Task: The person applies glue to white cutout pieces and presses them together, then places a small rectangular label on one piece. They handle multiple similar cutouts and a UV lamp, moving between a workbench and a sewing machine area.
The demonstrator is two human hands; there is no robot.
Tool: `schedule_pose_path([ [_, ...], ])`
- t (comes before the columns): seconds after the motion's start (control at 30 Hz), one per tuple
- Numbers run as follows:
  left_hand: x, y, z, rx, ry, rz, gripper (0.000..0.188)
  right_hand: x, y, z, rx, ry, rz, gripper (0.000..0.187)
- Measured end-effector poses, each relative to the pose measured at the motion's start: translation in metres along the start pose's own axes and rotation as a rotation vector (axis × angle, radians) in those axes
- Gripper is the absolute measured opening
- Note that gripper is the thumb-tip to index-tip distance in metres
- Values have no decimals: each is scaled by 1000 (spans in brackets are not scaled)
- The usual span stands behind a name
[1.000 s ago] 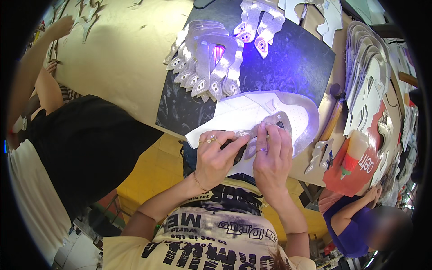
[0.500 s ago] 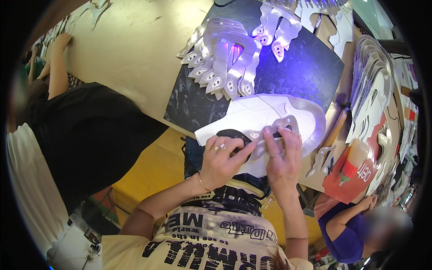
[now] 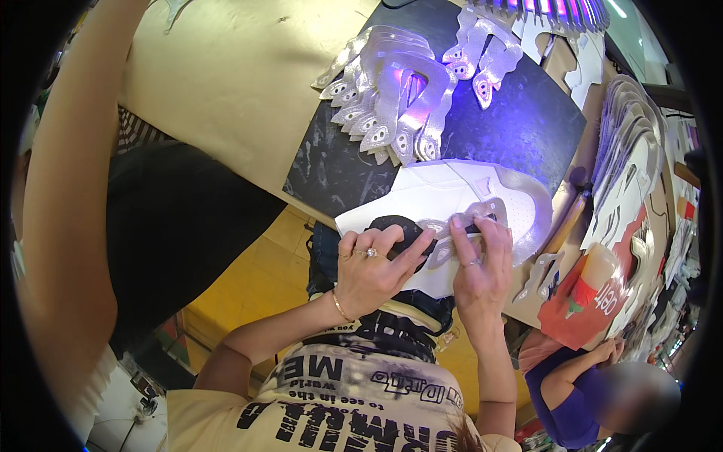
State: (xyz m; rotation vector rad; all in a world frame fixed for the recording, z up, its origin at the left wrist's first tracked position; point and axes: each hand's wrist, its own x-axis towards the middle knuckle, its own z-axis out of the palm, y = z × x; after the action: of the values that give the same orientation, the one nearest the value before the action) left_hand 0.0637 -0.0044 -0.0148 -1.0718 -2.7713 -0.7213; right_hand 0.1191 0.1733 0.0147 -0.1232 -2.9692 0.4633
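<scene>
A white shoe upper (image 3: 429,184) with a silver-grey toe border lies at the near edge of a black board, under my hands. Over its near side sits a shiny silver overlay piece (image 3: 491,208) with cut-outs. My left hand (image 3: 369,275) is closed at the upper's left part, thumb and forefinger together at the overlay's left end. A black rounded piece (image 3: 393,224) shows beneath those fingers. With bent fingers, my right hand (image 3: 482,275) grips the overlay and the upper's near edge. The fingers partly hide where the pieces meet.
The black board (image 3: 316,162) bears a fanned stack of silver cut-out pieces (image 3: 392,64) and a smaller pile (image 3: 486,49). At right are stacked uppers (image 3: 625,143), a tool handle (image 3: 568,222) and a red-banded bottle (image 3: 591,279). A co-worker's arm (image 3: 75,188) reaches across the left; another person (image 3: 572,384) sits lower right.
The co-worker's arm at left has come much closer and now spans the picture's left side. The view has shifted slightly. My hands keep nearly the same grip on the upper.
</scene>
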Motion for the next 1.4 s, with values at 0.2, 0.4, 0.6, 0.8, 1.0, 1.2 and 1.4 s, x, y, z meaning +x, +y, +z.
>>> schedule_pose_path([
  [0.2,0,-3,5,41,24,52,47,-1,1,3,37,22,4,53],
  [0.4,4,-5,3,34,-31,112,46,-5,1,5,12,15,3,51],
  [0.6,8,-7,0,33,-65,132,49,-7,3,5,-73,12,-52,45],
  [0.8,9,-9,-1,33,-113,146,47,-6,3,12,-11,54,-23,44],
  [1.0,16,-16,-15,-453,22,-24,43,3,-2,-6,-98,43,-25,39],
  [1.2,35,-17,-15,-176,69,-90,38,9,-17,2,65,35,24,35],
  [1.4,58,10,-1,-364,-72,-36,40,2,29,-5,-15,207,-52,30],
])
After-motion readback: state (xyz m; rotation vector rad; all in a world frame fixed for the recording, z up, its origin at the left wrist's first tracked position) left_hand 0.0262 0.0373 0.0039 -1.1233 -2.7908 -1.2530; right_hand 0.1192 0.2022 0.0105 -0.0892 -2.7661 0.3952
